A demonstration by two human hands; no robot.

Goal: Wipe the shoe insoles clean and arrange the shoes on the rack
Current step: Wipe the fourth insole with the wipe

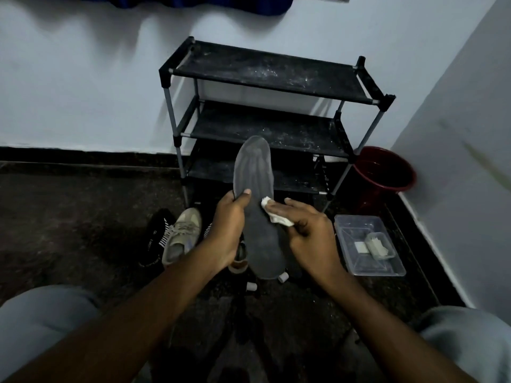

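Note:
A long grey insole (255,178) is held up in front of me, toe end pointing away toward the rack. My left hand (229,228) grips its left edge, thumb across the top face. My right hand (307,233) presses a crumpled white wipe (276,214) against the insole's middle, fingers over the wipe. A dusty black three-tier shoe rack (265,76) stands against the wall with nothing on its shelves. On the floor to the left lie a beige sneaker (181,236) and a black shoe with white stripes (156,236). Another shoe is partly hidden behind my left hand.
A clear plastic tray (367,269) with folded wipes sits on the floor at the right. A red bucket (387,175) stands in the corner beside the rack. Two small white scraps (283,277) lie under the insole. My knees frame the bottom corners.

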